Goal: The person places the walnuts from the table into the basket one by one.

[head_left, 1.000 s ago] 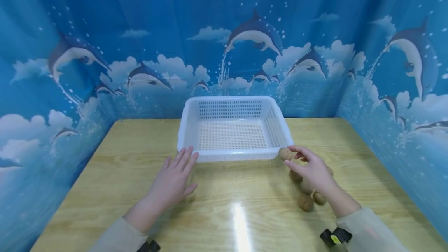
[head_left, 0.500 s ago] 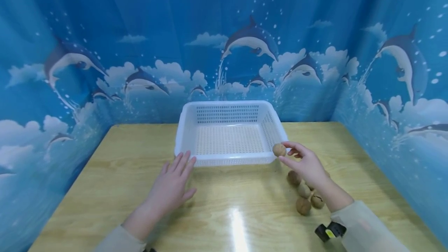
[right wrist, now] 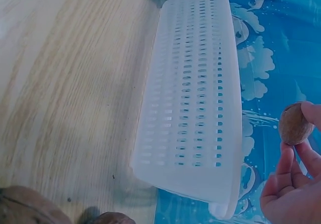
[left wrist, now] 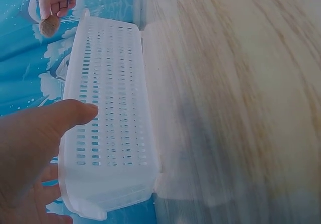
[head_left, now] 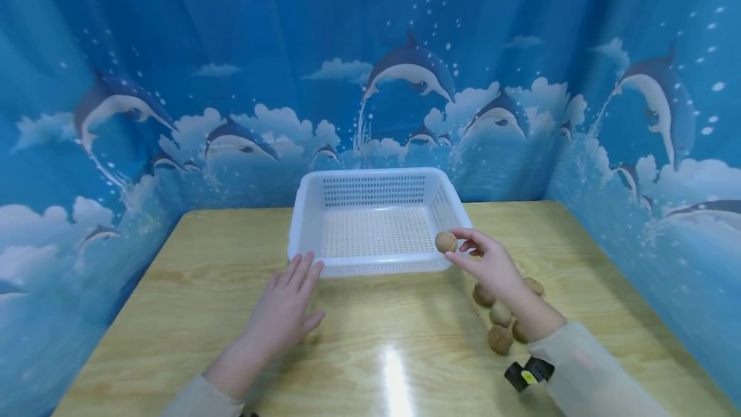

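Observation:
A round brown walnut (head_left: 446, 242) is pinched between the thumb and fingertips of my right hand (head_left: 492, 266), over the front right corner of the white plastic basket (head_left: 370, 269). In the right wrist view the walnut (right wrist: 296, 124) shows above the basket's rim. My left hand (head_left: 280, 314) has its fingers extended, their tips at the basket's front left corner, with the thumb held out to the side. In the left wrist view, the left thumb (left wrist: 75, 113) lies in front of the slotted basket wall (left wrist: 115, 83). The basket's visible floor holds nothing.
Several more walnuts (head_left: 500, 313) lie on the wooden table (head_left: 231, 243) under and beside my right forearm. A blue dolphin-print curtain (head_left: 260, 82) encloses the table at the back and sides. A black wrist device (head_left: 529, 373) sits at the right sleeve.
My right hand has carried the walnut leftward, from beside the basket's front right corner to above its rim. The left hand stays at the front left corner. The head view has shifted slightly.

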